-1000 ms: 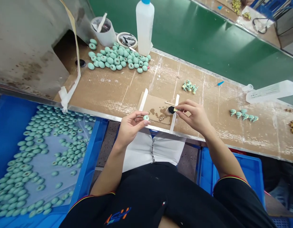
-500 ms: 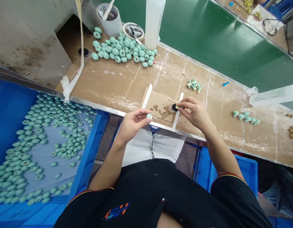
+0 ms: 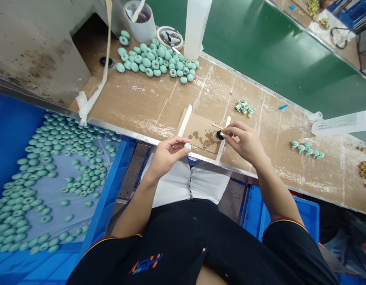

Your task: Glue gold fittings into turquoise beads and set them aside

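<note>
Between the thumb and fingers of my left hand (image 3: pixel 170 155) is a small mint-green egg (image 3: pixel 187 146), held above the table's front edge. My right hand (image 3: pixel 242 141) pinches a tiny yellowish piece (image 3: pixel 222 133) over a small black-topped container (image 3: pixel 218 135). That container sits at the right side of a stained cardboard square (image 3: pixel 200 132), between two white strips. Behind it lies a thin stick (image 3: pixel 217 126). Many green eggs (image 3: pixel 147 62) are piled at the table's back left. Small green and yellow figures (image 3: pixel 244 107) lie to the right, with a row of others (image 3: pixel 307 149) farther right.
A blue bin (image 3: pixel 107 190) full of green eggs stands at the left below the table. A white bottle (image 3: pixel 197 29) stands behind the pile; another bottle (image 3: pixel 343 123) lies at the right. A blue crate (image 3: pixel 309 213) is below the table's right side.
The view has shifted slightly. Both hands keep nearly the same places and grips, my left on the egg and my right at the black-topped container.
</note>
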Motion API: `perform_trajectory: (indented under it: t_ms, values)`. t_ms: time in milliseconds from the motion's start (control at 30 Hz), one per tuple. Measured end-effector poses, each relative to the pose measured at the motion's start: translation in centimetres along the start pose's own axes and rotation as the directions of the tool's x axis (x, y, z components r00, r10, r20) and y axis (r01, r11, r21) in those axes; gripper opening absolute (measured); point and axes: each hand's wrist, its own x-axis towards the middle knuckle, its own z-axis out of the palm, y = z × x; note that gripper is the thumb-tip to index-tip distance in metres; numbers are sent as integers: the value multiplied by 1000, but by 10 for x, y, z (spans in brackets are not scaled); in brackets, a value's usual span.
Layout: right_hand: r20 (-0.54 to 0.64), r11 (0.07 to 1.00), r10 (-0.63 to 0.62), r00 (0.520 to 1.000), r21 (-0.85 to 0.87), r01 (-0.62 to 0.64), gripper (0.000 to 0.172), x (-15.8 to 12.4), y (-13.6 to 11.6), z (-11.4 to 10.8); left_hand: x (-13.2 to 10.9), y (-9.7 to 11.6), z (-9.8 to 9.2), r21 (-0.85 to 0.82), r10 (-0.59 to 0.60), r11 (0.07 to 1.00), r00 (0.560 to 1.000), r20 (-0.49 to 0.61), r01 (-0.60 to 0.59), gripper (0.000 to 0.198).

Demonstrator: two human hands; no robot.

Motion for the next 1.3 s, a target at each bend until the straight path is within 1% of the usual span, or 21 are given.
perform_trajectory:
  t_ms: [133,267,367,500,600,667,733,800,867,967,1167,1300]
  values:
    - [-30,999,29,999,-17,-29,17,-1,-1,-3,1,0,0,-23,-7,1000,1000,-8,7,40]
    - [-53,1000,25,998,-10,-25,16,-1,-2,-4,3,-3,3,-64,-27,998,1000,-5,27,41]
    - [-124,999,42,991,14,-41,14,-3,-8,-6,5,-8,8,-124,-35,992,999,23,37,41]
    - [-231,995,90,969,70,-76,13,-13,-34,-6,6,-13,19,-185,-21,982,998,56,31,41]
    - [-272,985,96,958,162,-53,11,-23,-56,3,5,-14,28,-217,-7,976,996,84,25,41]
    - [-287,969,96,953,244,-25,10,-28,-67,11,4,-13,32,-232,-1,972,995,102,25,40]
    - [-285,949,114,952,315,-19,10,-30,-72,20,3,-12,35,-235,9,972,994,113,18,41]
    - [-262,932,148,954,360,-46,10,-31,-73,26,3,-10,38,-220,24,975,993,119,3,41]
    - [-232,917,179,956,392,-76,11,-31,-74,31,2,-8,39,-202,42,979,992,123,-17,42]
    - [-208,898,192,959,431,-86,12,-32,-75,34,1,-8,41,-187,74,981,989,126,-50,42]
    - [-201,893,203,958,440,-96,11,-34,-75,39,0,-8,45,-165,155,977,982,107,-137,37]
    - [-214,891,174,961,450,-61,8,-35,-73,40,0,-8,45,-186,211,964,970,118,-187,30]
